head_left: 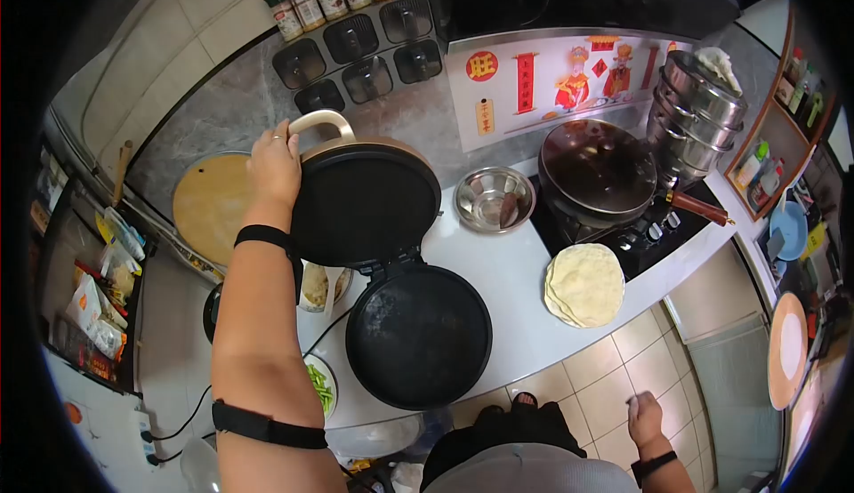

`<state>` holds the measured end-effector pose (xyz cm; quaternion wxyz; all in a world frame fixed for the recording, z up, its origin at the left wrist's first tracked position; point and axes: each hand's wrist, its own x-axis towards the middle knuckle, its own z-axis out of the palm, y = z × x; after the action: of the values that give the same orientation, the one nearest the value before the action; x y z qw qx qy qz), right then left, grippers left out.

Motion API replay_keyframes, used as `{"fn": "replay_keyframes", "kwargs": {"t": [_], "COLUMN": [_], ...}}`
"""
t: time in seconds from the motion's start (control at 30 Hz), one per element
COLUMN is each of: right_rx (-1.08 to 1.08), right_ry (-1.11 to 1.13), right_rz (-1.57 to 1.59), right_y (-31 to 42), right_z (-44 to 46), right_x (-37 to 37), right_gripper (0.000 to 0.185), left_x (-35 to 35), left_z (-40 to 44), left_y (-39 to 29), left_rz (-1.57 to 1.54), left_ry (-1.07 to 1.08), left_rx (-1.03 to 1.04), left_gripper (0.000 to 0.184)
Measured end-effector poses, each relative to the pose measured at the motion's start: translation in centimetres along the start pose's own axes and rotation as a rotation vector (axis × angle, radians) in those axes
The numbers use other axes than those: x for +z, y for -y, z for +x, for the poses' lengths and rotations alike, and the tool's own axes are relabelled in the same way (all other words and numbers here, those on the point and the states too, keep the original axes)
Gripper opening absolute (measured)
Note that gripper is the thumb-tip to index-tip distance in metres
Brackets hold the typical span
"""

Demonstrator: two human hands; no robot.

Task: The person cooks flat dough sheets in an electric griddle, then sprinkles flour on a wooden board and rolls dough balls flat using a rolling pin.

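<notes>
My left hand [274, 166] is closed on the light-coloured handle [322, 121] of an electric griddle, whose black lid [366, 200] stands raised. The griddle's round lower plate [418, 337] lies bare on the white counter. My right hand [645, 419] hangs low at the right, over the tiled floor, with its fingers curled; whether something small is in it I cannot make out. To the right of the griddle, a stack of pale flat dough rounds [584, 286] lies near the counter edge. Behind my left forearm, a bowl [318, 287] with a white utensil is partly hidden.
A steel bowl [495, 200] stands behind the griddle. On the stove [640, 244] are a lidded pan [598, 168] and a steamer stack [694, 115]. A plate of chopped greens [320, 386] sits at the left, and a round board [213, 207] leans on the wall.
</notes>
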<state>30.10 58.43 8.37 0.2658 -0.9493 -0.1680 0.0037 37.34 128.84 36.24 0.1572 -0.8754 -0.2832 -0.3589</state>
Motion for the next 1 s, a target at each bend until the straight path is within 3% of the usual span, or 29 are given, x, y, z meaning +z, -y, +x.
{"fn": "replay_keyframes", "kwargs": {"t": [0.2, 0.27, 0.33, 0.4, 0.43, 0.5, 0.57, 0.67, 0.7, 0.77, 0.8, 0.87, 1.0], "right_rx": [0.326, 0.330, 0.366, 0.542, 0.560, 0.612, 0.693, 0.859, 0.901, 1.078, 1.121, 0.986, 1.136], "right_ry": [0.056, -0.033, -0.161, -0.111, -0.130, -0.165, 0.012, 0.140, 0.120, 0.301, 0.276, 0.021, -0.110], "right_rz": [-0.146, -0.176, -0.200, -0.194, -0.212, -0.227, -0.241, -0.302, -0.298, -0.189, -0.175, -0.191, -0.130], "right_y": [-3.6, -3.9, -5.2, -5.2, -6.0, -7.8, -10.0, -13.0, -13.2, -14.0, -15.9, -19.9, -24.2], "right_z": [-7.7, -9.2, -11.0, -11.7, -12.5, -13.9, -15.7, -18.4, -18.9, -20.2, -22.7, -27.3, -36.0], "right_x": [-1.2, -1.3, -1.0, -2.0, -2.1, -2.1, -2.5, -3.0, -4.0, -6.2, -6.0, -4.9, -6.1], "right_gripper": [0.022, 0.019, 0.013, 0.014, 0.014, 0.015, 0.019, 0.024, 0.024, 0.025, 0.025, 0.026, 0.030], "left_x": [3.6, 3.1, 2.3, 0.4, 0.8, -0.8, -3.4, -7.1, -7.9, -7.3, -7.8, -7.5, -8.2], "left_z": [1.7, 1.9, 2.1, 1.5, 1.5, 0.1, -3.6, -13.0, -16.7, -25.0, -28.9, -36.0, -44.8], "left_y": [1.1, 0.7, 0.4, -1.4, -1.3, -4.2, -9.3, -18.7, -21.7, -27.4, -30.8, -36.8, -47.6], "left_rz": [-0.217, -0.232, -0.246, -0.225, -0.206, -0.521, -0.648, -0.949, -1.023, -1.074, -1.088, -1.030, -0.911], "left_ry": [0.041, 0.081, 0.052, -0.123, -0.228, -0.384, -0.459, -0.134, 0.048, 0.326, 0.480, 0.703, 0.903], "left_rx": [-0.016, -0.087, -0.053, -0.078, 0.041, 0.146, 0.382, 0.568, 0.602, 0.708, 0.751, 0.841, 0.993], "left_gripper": [0.038, 0.040, 0.041, 0.039, 0.037, 0.032, 0.025, 0.019, 0.020, 0.027, 0.030, 0.025, 0.016]}}
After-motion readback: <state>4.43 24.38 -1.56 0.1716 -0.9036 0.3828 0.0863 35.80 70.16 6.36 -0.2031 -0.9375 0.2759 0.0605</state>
